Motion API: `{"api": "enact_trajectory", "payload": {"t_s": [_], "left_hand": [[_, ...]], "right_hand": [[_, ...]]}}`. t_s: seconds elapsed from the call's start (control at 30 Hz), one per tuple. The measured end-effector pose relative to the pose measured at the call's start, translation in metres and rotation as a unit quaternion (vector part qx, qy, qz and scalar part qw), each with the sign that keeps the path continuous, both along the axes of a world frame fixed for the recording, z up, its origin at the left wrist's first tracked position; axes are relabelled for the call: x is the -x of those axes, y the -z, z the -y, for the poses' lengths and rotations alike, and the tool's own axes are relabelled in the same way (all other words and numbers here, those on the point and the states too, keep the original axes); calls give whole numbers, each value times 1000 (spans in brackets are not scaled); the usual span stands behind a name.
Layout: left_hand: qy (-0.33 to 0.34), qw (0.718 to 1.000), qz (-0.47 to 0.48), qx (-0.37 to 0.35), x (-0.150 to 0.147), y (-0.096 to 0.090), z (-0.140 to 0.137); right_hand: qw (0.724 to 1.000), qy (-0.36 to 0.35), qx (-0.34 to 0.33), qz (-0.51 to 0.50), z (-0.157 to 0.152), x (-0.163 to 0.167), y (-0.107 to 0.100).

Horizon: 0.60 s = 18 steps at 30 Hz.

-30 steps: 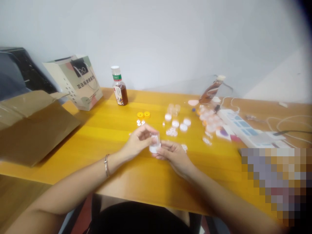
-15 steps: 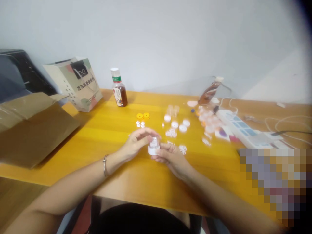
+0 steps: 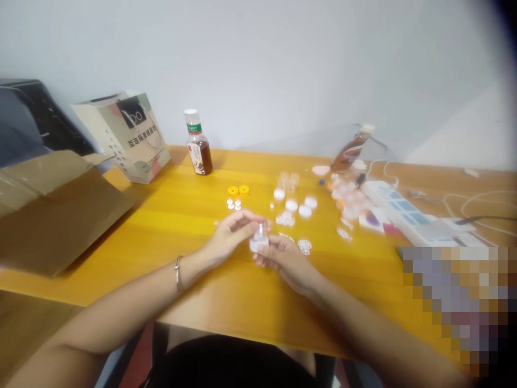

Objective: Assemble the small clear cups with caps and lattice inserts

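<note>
Both my hands hold one small piece with a clear domed top and a white round base (image 3: 259, 243), upright just above the table. My left hand (image 3: 236, 230) is closed round its clear upper part from the left. My right hand (image 3: 285, 258) grips the white base from the right, thumb in front. White flat perforated pieces (image 3: 304, 247) lie just beyond my right hand. Farther back are several white round caps (image 3: 291, 205) and clear cups (image 3: 288, 180). Two yellow discs (image 3: 238, 190) and several small white parts (image 3: 234, 204) lie beyond my left hand.
A bottle of dark red drink (image 3: 199, 148) stands at the back, near a paper bag (image 3: 135, 140). An open cardboard box (image 3: 60, 215) is at left. On the right are a tilted brown bottle (image 3: 349, 151), a pile of small parts (image 3: 349, 196) and a power strip (image 3: 398, 207) with cables.
Both hands still hold the clear-topped piece and have shifted slightly right in view. The piece looks a little higher, and my fingers sit closer round it.
</note>
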State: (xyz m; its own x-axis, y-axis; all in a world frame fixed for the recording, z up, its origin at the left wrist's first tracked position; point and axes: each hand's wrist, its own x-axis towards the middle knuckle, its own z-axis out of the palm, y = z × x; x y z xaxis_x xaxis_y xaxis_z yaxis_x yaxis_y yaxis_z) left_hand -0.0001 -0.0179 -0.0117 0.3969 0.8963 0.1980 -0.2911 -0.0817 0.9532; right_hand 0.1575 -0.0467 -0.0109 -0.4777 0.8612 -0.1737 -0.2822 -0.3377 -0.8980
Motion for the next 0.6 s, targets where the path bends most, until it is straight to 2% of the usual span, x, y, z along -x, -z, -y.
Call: {"api": "enact_trajectory", "payload": {"t_s": [0.07,0.13,0.2,0.33,0.47,0.53,0.6], "left_hand": [[75,997,-7,15,5,-6,-5],[101,995,-16,12,9,-11,-7],[74,997,-19,-10,10,-14,-5],[-28,996,-39,-74,0,-14,8],[-143,978,-74,-134,-11,-6,17],[-148,976,-91,-129,-11,-3,15],[-93,987,-90,-92,-7,-4,10]], "right_hand": [[1000,-11,5,-15,0,-1,-1],[1000,-18,4,-21,1,-2,-2],[1000,-13,-7,-17,3,-2,-3],[998,15,-54,30,5,0,-5],[992,41,-92,69,4,2,-3],[994,38,-82,67,2,2,-1],[997,23,-55,46,0,1,0]]}}
